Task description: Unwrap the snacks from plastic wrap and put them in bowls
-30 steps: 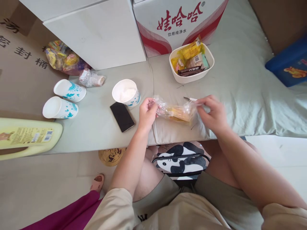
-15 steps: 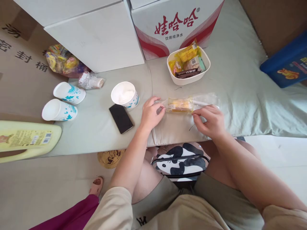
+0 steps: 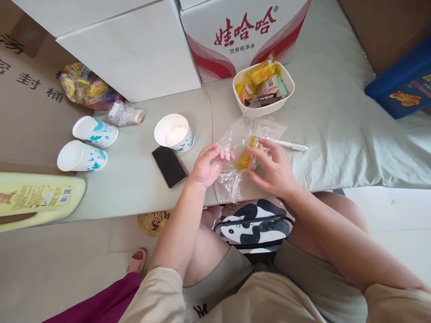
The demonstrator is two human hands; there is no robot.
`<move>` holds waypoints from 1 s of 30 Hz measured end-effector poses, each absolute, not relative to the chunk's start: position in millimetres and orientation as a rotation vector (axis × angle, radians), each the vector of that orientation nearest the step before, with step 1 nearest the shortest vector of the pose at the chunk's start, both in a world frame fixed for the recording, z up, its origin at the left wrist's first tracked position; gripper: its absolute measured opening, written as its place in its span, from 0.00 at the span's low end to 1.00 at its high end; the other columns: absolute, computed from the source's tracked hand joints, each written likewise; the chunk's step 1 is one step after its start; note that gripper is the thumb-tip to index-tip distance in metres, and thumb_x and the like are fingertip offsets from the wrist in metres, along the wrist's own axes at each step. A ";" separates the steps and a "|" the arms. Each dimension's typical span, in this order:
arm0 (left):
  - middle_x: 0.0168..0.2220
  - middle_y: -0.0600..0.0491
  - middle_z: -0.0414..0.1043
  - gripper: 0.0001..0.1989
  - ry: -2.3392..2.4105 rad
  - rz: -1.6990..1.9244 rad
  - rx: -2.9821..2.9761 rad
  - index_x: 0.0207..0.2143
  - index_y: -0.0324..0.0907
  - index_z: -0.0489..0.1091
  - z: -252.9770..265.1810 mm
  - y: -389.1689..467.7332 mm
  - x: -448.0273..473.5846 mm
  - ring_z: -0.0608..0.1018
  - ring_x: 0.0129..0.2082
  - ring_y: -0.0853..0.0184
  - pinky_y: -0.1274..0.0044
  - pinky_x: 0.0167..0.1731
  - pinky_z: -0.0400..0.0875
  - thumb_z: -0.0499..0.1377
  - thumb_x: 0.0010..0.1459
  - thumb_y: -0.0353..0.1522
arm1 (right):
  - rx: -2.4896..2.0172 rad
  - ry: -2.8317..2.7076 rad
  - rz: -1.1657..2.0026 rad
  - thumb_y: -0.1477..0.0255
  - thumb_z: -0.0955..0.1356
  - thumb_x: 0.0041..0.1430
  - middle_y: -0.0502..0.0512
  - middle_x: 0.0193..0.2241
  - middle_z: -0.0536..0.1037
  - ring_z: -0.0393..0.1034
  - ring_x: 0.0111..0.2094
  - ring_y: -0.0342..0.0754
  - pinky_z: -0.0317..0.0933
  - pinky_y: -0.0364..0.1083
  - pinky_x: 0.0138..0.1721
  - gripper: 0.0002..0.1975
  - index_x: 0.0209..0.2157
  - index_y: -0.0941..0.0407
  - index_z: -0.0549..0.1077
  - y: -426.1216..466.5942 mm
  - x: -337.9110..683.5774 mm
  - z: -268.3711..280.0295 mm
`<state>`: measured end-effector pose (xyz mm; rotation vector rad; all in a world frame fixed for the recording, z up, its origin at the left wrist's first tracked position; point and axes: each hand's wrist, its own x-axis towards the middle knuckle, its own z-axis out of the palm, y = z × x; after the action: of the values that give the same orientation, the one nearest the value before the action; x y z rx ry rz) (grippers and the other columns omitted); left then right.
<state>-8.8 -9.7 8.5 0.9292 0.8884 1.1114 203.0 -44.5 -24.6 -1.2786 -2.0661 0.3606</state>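
My left hand (image 3: 208, 165) pinches the edge of a crumpled clear plastic bag (image 3: 232, 181) above the cloth-covered surface. Curved around a snack in a yellow wrapper (image 3: 245, 159) is my right hand (image 3: 273, 169), its thumb below and fingers above. The snack lies against the bag; whether it is inside or outside I cannot tell. A white pen (image 3: 291, 144) rests just beyond my right fingers, partly behind them. Behind the bag stands a cream plastic tub (image 3: 264, 111) with several wrapped snacks.
Left of my hands are a paper bowl (image 3: 174, 132) with white contents and a black phone (image 3: 169, 167). Two paper cups (image 3: 82, 156) lie tipped near a pale yellow jug (image 3: 43, 195). White boxes (image 3: 131, 58) stand behind; a blue container (image 3: 400, 78) is at right.
The bag has been bunched up and spread toward the tub. The yellow snack has turned and sits by my right fingers, which moved left. The pen now shows apart from the bag.
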 end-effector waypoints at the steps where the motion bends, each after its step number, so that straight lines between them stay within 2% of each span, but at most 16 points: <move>1: 0.22 0.54 0.64 0.20 0.876 1.102 0.916 0.19 0.44 0.62 10.6 -10.9 -7.6 0.77 0.32 0.64 0.62 0.48 0.75 0.65 0.52 0.45 | -1.245 -2.143 0.323 0.68 0.68 0.58 0.61 0.59 0.70 0.60 0.64 0.66 0.56 0.65 0.61 0.25 0.58 0.49 0.70 -44.7 201.1 -25.5; 2: 0.22 0.54 0.63 0.21 0.875 1.102 0.898 0.20 0.44 0.61 12.6 -11.7 -7.2 0.77 0.32 0.63 0.60 0.48 0.75 0.64 0.53 0.46 | -1.218 -2.211 0.292 0.70 0.68 0.57 0.58 0.59 0.71 0.57 0.66 0.65 0.51 0.66 0.64 0.25 0.58 0.47 0.70 -44.9 199.9 -26.4; 4: 0.22 0.55 0.62 0.21 0.898 1.168 0.850 0.20 0.44 0.60 15.3 -11.1 -8.7 0.76 0.31 0.63 0.58 0.47 0.75 0.63 0.55 0.46 | -1.204 -2.276 0.243 0.71 0.68 0.58 0.55 0.56 0.75 0.57 0.66 0.63 0.45 0.65 0.66 0.23 0.56 0.45 0.71 -45.4 199.9 -27.9; 8: 0.21 0.56 0.63 0.19 0.994 1.416 0.649 0.21 0.44 0.60 13.9 -1.9 -18.8 0.75 0.28 0.67 0.64 0.46 0.77 0.61 0.58 0.42 | -1.248 -2.240 0.154 0.60 0.68 0.60 0.56 0.49 0.76 0.59 0.63 0.64 0.42 0.65 0.67 0.20 0.54 0.46 0.73 -46.6 207.9 -27.4; 10: 0.21 0.58 0.64 0.17 1.006 1.487 0.516 0.21 0.43 0.60 11.4 3.4 -24.7 0.75 0.27 0.69 0.67 0.45 0.77 0.60 0.59 0.39 | -1.202 -2.231 0.155 0.53 0.66 0.60 0.59 0.49 0.74 0.58 0.63 0.66 0.44 0.66 0.66 0.24 0.53 0.49 0.75 -47.3 214.2 -25.5; 12: 0.21 0.59 0.64 0.16 0.976 1.515 0.420 0.22 0.43 0.61 9.8 6.6 -29.2 0.74 0.26 0.70 0.68 0.45 0.76 0.59 0.60 0.37 | -1.163 -2.231 0.209 0.51 0.63 0.61 0.61 0.50 0.72 0.55 0.64 0.67 0.48 0.66 0.64 0.24 0.49 0.51 0.77 -48.4 219.0 -23.7; 15: 0.22 0.59 0.65 0.14 0.920 1.526 0.377 0.22 0.43 0.62 10.2 7.3 -31.3 0.74 0.25 0.71 0.69 0.44 0.76 0.58 0.60 0.35 | -1.274 -2.243 0.306 0.55 0.61 0.65 0.64 0.55 0.71 0.61 0.61 0.65 0.57 0.63 0.59 0.20 0.38 0.54 0.77 -50.7 217.4 -22.8; 17: 0.22 0.59 0.65 0.15 0.912 1.513 0.416 0.22 0.43 0.61 11.8 5.9 -29.6 0.74 0.24 0.71 0.70 0.43 0.76 0.59 0.60 0.35 | -1.420 -2.237 0.310 0.57 0.63 0.64 0.66 0.58 0.70 0.66 0.57 0.64 0.61 0.61 0.55 0.16 0.35 0.55 0.74 -52.3 210.6 -23.2; 19: 0.22 0.58 0.64 0.16 0.913 1.494 0.486 0.21 0.43 0.60 13.5 4.4 -26.9 0.74 0.24 0.71 0.71 0.42 0.76 0.61 0.59 0.36 | -1.523 -2.232 0.275 0.58 0.67 0.61 0.67 0.60 0.70 0.67 0.57 0.65 0.62 0.62 0.54 0.15 0.39 0.55 0.72 -53.3 203.2 -23.4; 21: 0.22 0.58 0.64 0.17 0.908 1.495 0.537 0.21 0.43 0.60 14.9 3.5 -24.9 0.73 0.24 0.71 0.72 0.40 0.75 0.63 0.57 0.36 | -1.560 -2.260 0.251 0.59 0.69 0.58 0.67 0.62 0.69 0.66 0.59 0.66 0.61 0.64 0.54 0.20 0.48 0.55 0.70 -53.6 199.9 -23.1; 24: 0.22 0.58 0.63 0.17 0.963 1.527 0.537 0.21 0.43 0.59 15.6 4.2 -25.3 0.71 0.23 0.73 0.74 0.37 0.75 0.63 0.55 0.36 | -1.566 -2.282 0.295 0.63 0.67 0.60 0.65 0.58 0.72 0.69 0.55 0.64 0.64 0.62 0.52 0.25 0.58 0.54 0.66 -53.4 206.7 -21.6; 27: 0.21 0.58 0.63 0.16 1.053 1.526 0.520 0.22 0.43 0.60 15.2 5.9 -27.5 0.70 0.23 0.73 0.77 0.33 0.73 0.62 0.56 0.37 | -1.590 -2.267 0.247 0.67 0.64 0.63 0.63 0.48 0.77 0.72 0.49 0.61 0.66 0.59 0.48 0.25 0.61 0.53 0.66 -51.6 218.4 -18.2; 28: 0.21 0.58 0.64 0.16 1.057 1.513 0.527 0.22 0.43 0.60 15.2 6.3 -27.8 0.70 0.23 0.73 0.78 0.32 0.72 0.62 0.56 0.37 | -1.592 -2.270 0.183 0.67 0.65 0.63 0.64 0.47 0.76 0.72 0.49 0.62 0.66 0.60 0.48 0.24 0.60 0.54 0.67 -50.2 220.4 -16.3; 30: 0.21 0.58 0.64 0.15 1.026 1.479 0.564 0.22 0.43 0.61 15.7 6.5 -27.0 0.71 0.22 0.73 0.79 0.30 0.71 0.62 0.56 0.37 | -1.540 -2.312 0.054 0.67 0.65 0.63 0.66 0.51 0.74 0.70 0.51 0.64 0.65 0.61 0.50 0.22 0.58 0.54 0.71 -45.2 219.1 -11.2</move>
<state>-27.0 6.5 15.7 0.5645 1.0261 1.4786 219.1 -45.2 -11.2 -1.5396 -2.3123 0.0539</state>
